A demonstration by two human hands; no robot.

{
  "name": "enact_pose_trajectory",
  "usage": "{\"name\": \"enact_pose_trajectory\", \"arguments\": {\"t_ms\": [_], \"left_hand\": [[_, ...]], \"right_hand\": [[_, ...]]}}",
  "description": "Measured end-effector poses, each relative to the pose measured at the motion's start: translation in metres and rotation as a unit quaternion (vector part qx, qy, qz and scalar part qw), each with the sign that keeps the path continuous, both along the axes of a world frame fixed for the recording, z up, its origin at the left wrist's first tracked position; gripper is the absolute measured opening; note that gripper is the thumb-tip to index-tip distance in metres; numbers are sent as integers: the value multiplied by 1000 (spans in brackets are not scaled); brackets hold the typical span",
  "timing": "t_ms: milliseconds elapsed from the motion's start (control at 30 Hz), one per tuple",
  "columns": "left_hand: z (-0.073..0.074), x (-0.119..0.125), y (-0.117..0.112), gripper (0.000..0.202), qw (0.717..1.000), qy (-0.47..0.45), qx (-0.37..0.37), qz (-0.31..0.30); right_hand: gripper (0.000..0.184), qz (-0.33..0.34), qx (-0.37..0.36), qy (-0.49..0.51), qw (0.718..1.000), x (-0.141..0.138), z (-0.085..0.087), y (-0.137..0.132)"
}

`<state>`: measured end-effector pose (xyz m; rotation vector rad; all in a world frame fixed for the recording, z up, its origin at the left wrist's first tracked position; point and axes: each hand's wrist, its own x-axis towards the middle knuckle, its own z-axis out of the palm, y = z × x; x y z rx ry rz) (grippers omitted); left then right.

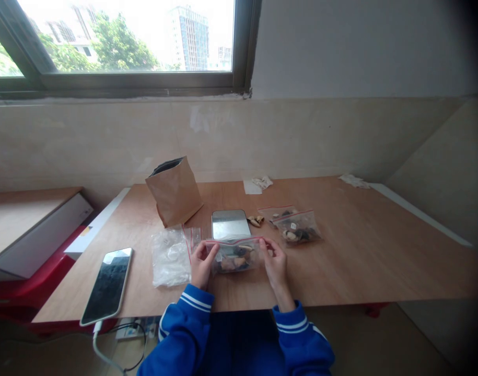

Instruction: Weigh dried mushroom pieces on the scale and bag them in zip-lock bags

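Note:
Between my two hands is a clear zip bag (239, 262) with a red seal strip, holding brown, pale and dark dried pieces. My left hand (202, 262) pinches the left end of its top edge, and my right hand (275, 261) pinches the right end. Just behind the bag lies a flat kitchen scale (230, 223) with a shiny metal top, partly covered by the bag. A few loose dried pieces (256, 221) lie beside the scale's right edge. Left of my left hand is a pile of clear plastic zip bags (170, 258).
Two filled zip bags (300, 230) rest at the right. A brown paper bag (175, 190) stands with its mouth up at the back left. A phone (107, 286) with a charging cable (98, 342) lies at the left edge. Crumpled tissue (263, 182) lies near the wall.

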<state>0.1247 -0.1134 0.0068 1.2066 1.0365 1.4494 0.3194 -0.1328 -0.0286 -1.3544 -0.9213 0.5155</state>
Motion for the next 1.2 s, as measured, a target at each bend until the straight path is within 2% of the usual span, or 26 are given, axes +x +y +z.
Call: {"name": "enact_pose_trajectory", "arguments": {"t_ms": [267,600,833,1000,1200], "left_hand": [[-13,-5,6,17,999,-40,-13,-7],[-3,-3,0,21,1000,-11,-8,-8],[1,-2,-2,22,1000,-6,7,-12],[2,-3,-1,22,1000,18,1,-19],[1,-3,-2,21,999,27,9,-15]], "right_hand": [[38,16,-2,12,1000,0,1,-1],[40,146,-11,72,987,-2,6,-3],[33,114,-27,41,992,1,-3,0],[29,107,1,30,994,1,-1,-2],[27,106,-2,37,994,1,-3,-1]]}}
